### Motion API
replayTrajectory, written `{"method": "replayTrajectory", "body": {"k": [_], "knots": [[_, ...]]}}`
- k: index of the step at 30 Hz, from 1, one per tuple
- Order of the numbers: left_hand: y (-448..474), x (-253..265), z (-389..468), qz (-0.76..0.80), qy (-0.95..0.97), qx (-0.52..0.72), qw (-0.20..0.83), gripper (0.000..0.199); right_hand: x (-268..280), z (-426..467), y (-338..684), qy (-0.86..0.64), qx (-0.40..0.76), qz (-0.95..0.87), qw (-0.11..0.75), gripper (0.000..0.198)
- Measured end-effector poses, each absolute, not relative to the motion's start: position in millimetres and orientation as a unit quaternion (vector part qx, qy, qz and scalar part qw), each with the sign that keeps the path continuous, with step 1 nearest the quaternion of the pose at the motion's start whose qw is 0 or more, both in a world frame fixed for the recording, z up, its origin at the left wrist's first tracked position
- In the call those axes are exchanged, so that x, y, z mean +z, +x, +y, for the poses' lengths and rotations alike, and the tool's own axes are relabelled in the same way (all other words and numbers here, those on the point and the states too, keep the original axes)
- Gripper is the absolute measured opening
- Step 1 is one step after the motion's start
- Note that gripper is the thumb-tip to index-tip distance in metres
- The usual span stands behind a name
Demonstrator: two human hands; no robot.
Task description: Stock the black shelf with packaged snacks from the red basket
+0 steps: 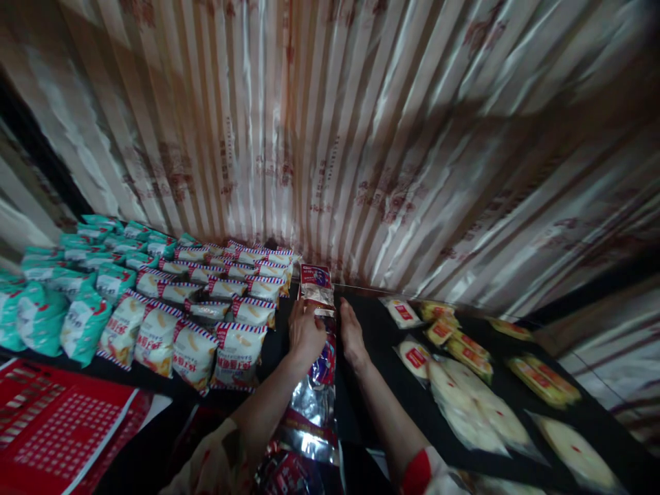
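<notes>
A row of shiny red, purple and silver packets runs up the middle, from the front edge toward the curtain. My left hand (308, 331) is on the left side of this row, its fingers bent around the edge of the far red-and-purple packet (316, 277). Just right of the row, my right hand (352, 331) is held on edge with its fingers stretched out and nothing in it. Between my wrists lies another purple packet (324, 368). Closer to me, a silver packet (312, 405) partly covers others, and I cannot tell whether they are joined.
White snack bags (238, 355) with striped tops stand in rows on the left, beside teal bags (85, 323). A red plastic basket (62, 426) is at the front left. Yellow packs (467, 350) and flat clear-wrapped packs (474, 399) lie on the black tabletop (381, 371). A printed curtain (320, 137) hangs behind.
</notes>
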State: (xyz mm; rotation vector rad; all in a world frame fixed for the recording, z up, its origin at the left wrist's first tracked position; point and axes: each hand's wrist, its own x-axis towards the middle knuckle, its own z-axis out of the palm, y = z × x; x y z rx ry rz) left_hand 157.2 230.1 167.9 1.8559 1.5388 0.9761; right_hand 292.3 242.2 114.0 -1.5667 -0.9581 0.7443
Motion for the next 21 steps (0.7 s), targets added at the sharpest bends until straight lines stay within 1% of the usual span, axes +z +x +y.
{"method": "replayTrajectory", "body": {"k": [4, 9, 11, 13, 15, 16, 19, 21], "knots": [[151.5, 176.7, 201.1, 0.549, 0.686, 0.404, 0.253, 0.034, 131.5, 208.2, 285.0, -0.678, 0.281, -0.379, 0.564, 0.073], [129.1, 179.3, 137.9, 0.471, 0.69, 0.47, 0.283, 0.035, 150.8, 142.4, 259.4, -0.642, 0.228, -0.373, 0.63, 0.056], [112.9, 174.0, 105.5, 0.442, 0.697, 0.476, 0.304, 0.036, 155.2, 107.6, 243.4, -0.619, 0.225, -0.375, 0.652, 0.049], [94.4, 163.5, 72.5, 0.433, 0.707, 0.446, 0.338, 0.036, 154.3, 70.7, 225.8, -0.618, 0.239, -0.377, 0.647, 0.044], [76.1, 147.4, 42.3, 0.45, 0.712, 0.383, 0.379, 0.038, 146.3, 36.4, 207.8, -0.628, 0.28, -0.397, 0.608, 0.04], [67.6, 137.7, 29.2, 0.459, 0.714, 0.349, 0.397, 0.04, 139.6, 21.6, 198.9, -0.634, 0.308, -0.418, 0.573, 0.038], [44.3, 105.8, 0.9, 0.506, 0.715, 0.229, 0.426, 0.038, 112.1, -9.0, 172.9, -0.641, 0.391, -0.498, 0.435, 0.037], [29.8, 85.7, -9.5, 0.54, 0.705, 0.149, 0.435, 0.038, 91.8, -18.8, 157.0, -0.654, 0.414, -0.539, 0.333, 0.035]]}}
